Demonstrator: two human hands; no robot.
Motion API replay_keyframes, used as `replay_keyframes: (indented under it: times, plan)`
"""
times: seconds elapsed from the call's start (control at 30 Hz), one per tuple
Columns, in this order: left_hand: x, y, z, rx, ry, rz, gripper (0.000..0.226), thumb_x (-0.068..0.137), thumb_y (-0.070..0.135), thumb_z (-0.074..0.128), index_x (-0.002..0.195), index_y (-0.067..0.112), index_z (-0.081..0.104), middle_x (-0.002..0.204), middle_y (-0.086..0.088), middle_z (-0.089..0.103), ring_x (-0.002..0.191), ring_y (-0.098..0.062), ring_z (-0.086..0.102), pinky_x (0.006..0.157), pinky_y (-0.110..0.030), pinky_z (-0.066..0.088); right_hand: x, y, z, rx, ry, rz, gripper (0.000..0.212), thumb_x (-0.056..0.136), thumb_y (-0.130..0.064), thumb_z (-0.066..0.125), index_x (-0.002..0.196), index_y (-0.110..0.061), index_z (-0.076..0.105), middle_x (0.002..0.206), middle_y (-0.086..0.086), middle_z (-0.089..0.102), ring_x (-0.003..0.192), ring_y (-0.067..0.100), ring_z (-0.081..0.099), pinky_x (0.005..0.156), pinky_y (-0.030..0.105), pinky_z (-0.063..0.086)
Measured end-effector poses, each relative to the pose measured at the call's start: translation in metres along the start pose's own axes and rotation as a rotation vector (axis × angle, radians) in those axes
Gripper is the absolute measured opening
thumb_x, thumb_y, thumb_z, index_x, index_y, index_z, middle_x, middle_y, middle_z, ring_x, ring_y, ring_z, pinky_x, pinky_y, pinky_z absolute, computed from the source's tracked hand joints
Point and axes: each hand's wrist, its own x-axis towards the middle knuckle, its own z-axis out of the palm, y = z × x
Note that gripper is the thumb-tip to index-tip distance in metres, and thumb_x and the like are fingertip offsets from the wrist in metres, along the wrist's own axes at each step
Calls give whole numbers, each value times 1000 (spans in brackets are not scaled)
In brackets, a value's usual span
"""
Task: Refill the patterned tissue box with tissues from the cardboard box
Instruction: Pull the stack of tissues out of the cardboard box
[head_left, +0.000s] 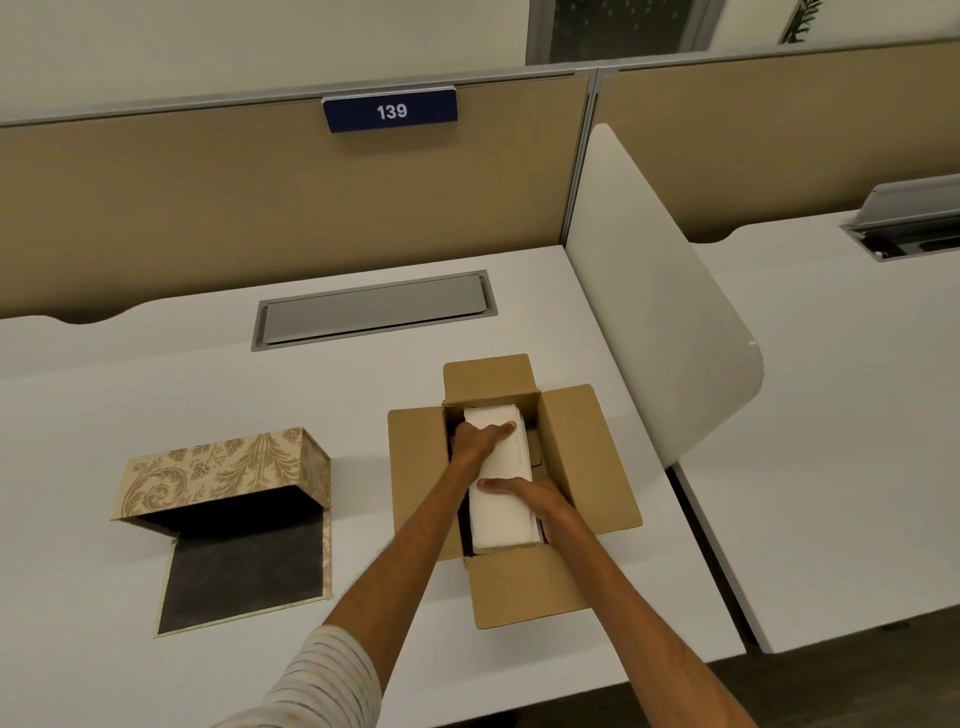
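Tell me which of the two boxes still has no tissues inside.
The patterned box on the left: its dark inside is bare. The cardboard box holds the white tissues.

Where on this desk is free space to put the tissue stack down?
Bare desk lies between the patterned tissue box and the cable hatch, and in the strip between that box and the cardboard box. It is crowded inside the cardboard box, where the left hand and right hand hold the tissue stack.

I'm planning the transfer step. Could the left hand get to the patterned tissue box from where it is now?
Probably yes. The left hand lies on the tissue stack inside the cardboard box; the patterned tissue box sits open to its left, with only bare desk between.
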Motion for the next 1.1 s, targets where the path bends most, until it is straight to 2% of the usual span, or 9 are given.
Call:
replay_keyframes:
  times: [0.2, 0.4, 0.5, 0.6, 0.7, 0.83, 0.93, 1.03, 1.1]
  plan:
    - [-5, 1, 4, -34, -18, -19, 69, 74, 41, 78, 124, -1, 53, 121, -13, 62, 109, -29, 61, 90, -38, 52, -9, -8, -2, 87, -69, -19, 71, 50, -37, 87, 111, -10, 65, 104, 13, 73, 95, 29, 70, 90, 44, 57]
    - [-15, 12, -3, -74, -155, -92, 86, 70, 56, 71, 135, 6, 46, 128, -9, 58, 114, -29, 58, 98, -43, 49, -28, -23, -11, 125, -71, -24, 54, 61, -30, 81, 108, -9, 66, 103, 15, 73, 92, 29, 70, 82, 37, 57]
    - [-14, 16, -11, -160, -275, -123, 75, 69, 54, 71, 126, 7, 57, 112, -12, 68, 98, -28, 66, 86, -41, 55, -35, -28, -18, 145, -102, -30, 53, 63, -33, 81, 107, -9, 63, 101, 16, 72, 90, 30, 69, 78, 36, 57]
    - [-24, 26, -17, -252, -408, -133, 50, 81, 48, 65, 111, 9, 64, 95, -12, 69, 83, -26, 66, 72, -36, 55, -40, -34, -23, 142, -121, -46, 66, 57, -40, 81, 112, -9, 63, 108, 18, 72, 100, 34, 68, 84, 39, 55]
    - [-32, 35, -21, -289, -482, -132, 38, 85, 45, 61, 101, 10, 65, 89, -12, 67, 78, -25, 65, 69, -35, 54, -48, -40, -24, 119, -124, -83, 57, 66, -38, 79, 112, -8, 62, 106, 17, 72, 94, 31, 68, 81, 37, 55]
    - [-42, 46, -33, -327, -527, -112, 47, 79, 42, 69, 113, 10, 65, 91, -12, 73, 84, -28, 69, 76, -39, 57, -66, -48, -30, 102, -144, -119, 40, 77, -36, 74, 105, -12, 59, 94, 12, 70, 83, 26, 66, 68, 32, 52]
    - [-47, 52, -50, -316, -536, -90, 62, 72, 41, 77, 123, 11, 59, 110, -16, 69, 104, -32, 65, 94, -47, 53, -78, -52, -33, 53, -166, -126, 49, 74, -40, 76, 110, -16, 55, 101, 14, 69, 91, 29, 65, 76, 37, 54]
    - [-54, 55, -77, -341, -492, -55, 79, 61, 38, 85, 129, 13, 52, 131, -17, 60, 120, -34, 58, 101, -53, 48, -91, -60, -32, -17, -202, -113, 54, 71, -41, 77, 114, -17, 53, 107, 15, 68, 96, 30, 65, 84, 41, 54]
    - [-57, 55, -102, -364, -441, -9, 73, 64, 34, 84, 126, 12, 53, 132, -17, 58, 122, -33, 57, 102, -53, 48, -99, -70, -29, -74, -231, -112, 60, 67, -41, 80, 115, -18, 53, 110, 15, 68, 98, 30, 65, 85, 41, 54]
